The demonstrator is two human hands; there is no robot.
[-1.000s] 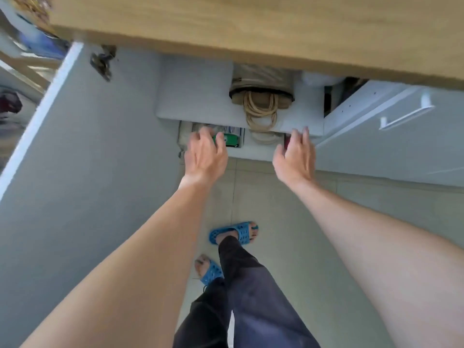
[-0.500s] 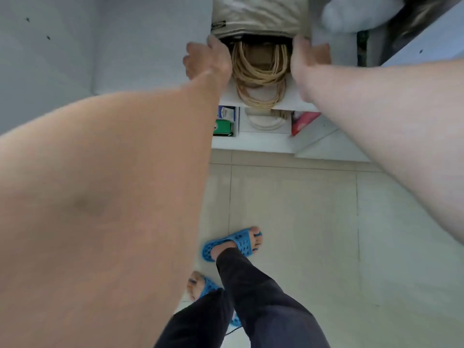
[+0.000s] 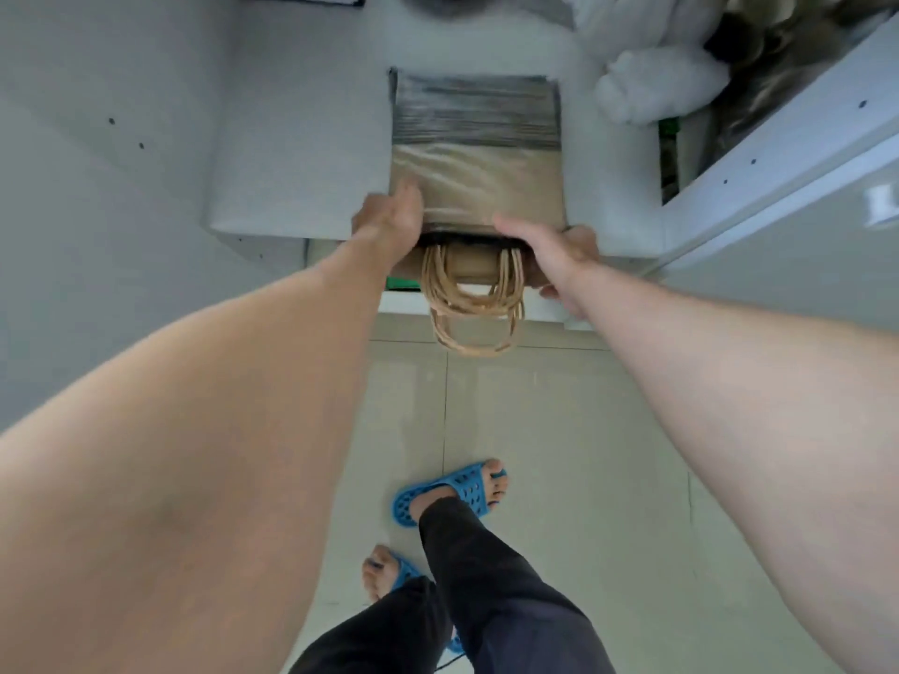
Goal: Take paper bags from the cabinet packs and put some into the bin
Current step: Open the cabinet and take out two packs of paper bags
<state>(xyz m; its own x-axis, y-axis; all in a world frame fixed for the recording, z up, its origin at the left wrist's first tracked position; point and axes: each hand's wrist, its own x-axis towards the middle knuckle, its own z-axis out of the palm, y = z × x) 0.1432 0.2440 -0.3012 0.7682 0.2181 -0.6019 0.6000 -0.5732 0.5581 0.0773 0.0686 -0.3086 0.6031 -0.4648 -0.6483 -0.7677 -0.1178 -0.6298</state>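
Note:
A plastic-wrapped pack of brown paper bags (image 3: 474,153) lies on a white cabinet shelf (image 3: 292,187), its open end toward me. Several twine handles (image 3: 474,304) hang out over the shelf's front edge. My left hand (image 3: 389,221) grips the pack's near left corner. My right hand (image 3: 549,255) holds the near right corner, fingers curled under the edge. No bin is in view.
White bundled plastic (image 3: 652,85) lies on the shelf to the right of the pack. The open cabinet door (image 3: 788,187) stands at right, another panel (image 3: 97,187) at left. Below are tiled floor (image 3: 535,430) and my feet in blue sandals (image 3: 452,493).
Both hands rose from the lower shelf edge to the pack and closed on its front corners. The view has moved closer to the shelf.

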